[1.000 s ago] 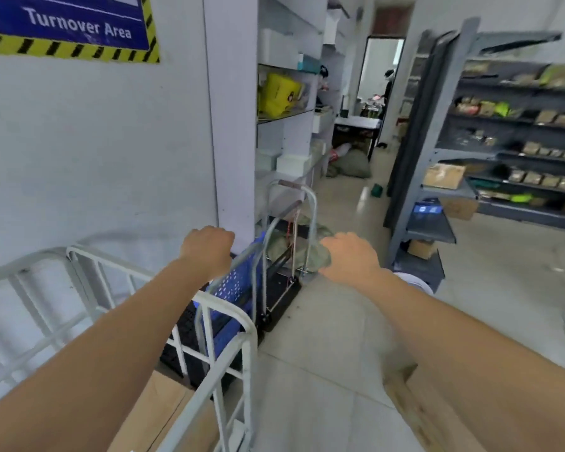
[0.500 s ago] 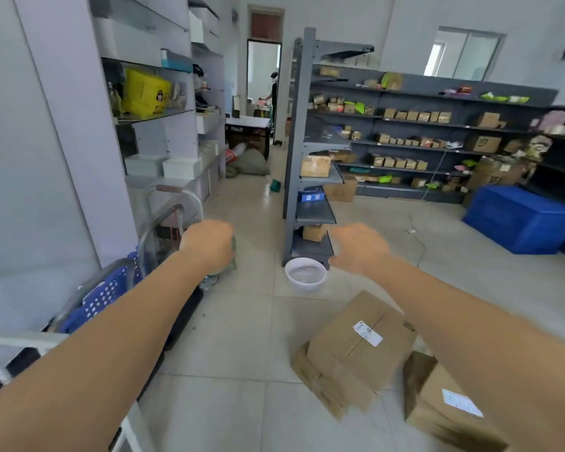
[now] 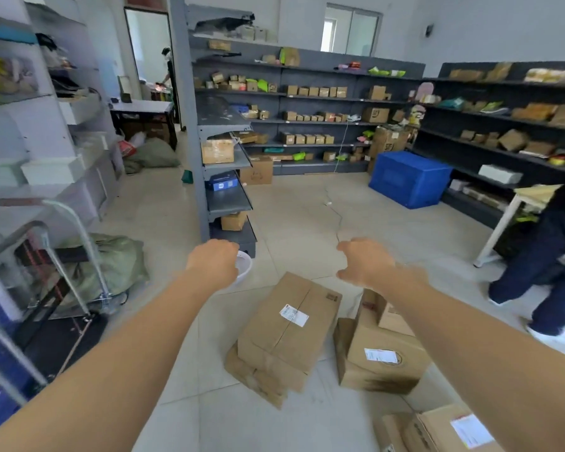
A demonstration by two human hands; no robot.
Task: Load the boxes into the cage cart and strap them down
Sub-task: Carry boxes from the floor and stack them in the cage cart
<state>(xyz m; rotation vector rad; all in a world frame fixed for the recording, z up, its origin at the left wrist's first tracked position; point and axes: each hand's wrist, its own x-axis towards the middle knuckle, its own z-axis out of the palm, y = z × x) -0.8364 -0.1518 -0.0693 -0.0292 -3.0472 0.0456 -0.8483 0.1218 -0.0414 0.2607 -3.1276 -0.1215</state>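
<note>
Open floor: pale tiled floor (image 3: 294,216) runs wide through the middle and far right, up to the blue crate (image 3: 408,177). Left edge is crowded by a metal hand trolley (image 3: 62,256) with a green sack (image 3: 118,265) behind it. A grey shelf unit (image 3: 222,197) juts in at centre-left, and a white bowl (image 3: 247,267) sits at its foot. On the right edge we see another person's legs (image 3: 545,262) beside a white table leg (image 3: 499,230), which narrows that side.

Both arms reach forward, bare. The left hand (image 3: 214,262) shows its back, fingers curled under, empty as far as we can see. The right hand (image 3: 364,264) is loose, fingers half bent and thumb spread, gripping nothing.

Boxes lie on the floor, nearer to us than both hands and lower in view, none touched. The middle box (image 3: 287,334) sits tilted on a flatter, crumpled box beneath, between the two forearms. The right box (image 3: 379,353) is just beside it, partly under the right forearm. A third box (image 3: 444,432) lies at the near right corner (cut by the frame edge).

All are brown corrugated cardboard, rectangular, with white shipping labels. The middle box has a taped centre seam, and the lower corners look dented. Far shelves hold many small cardboard parcels, too blurred to read.
</note>
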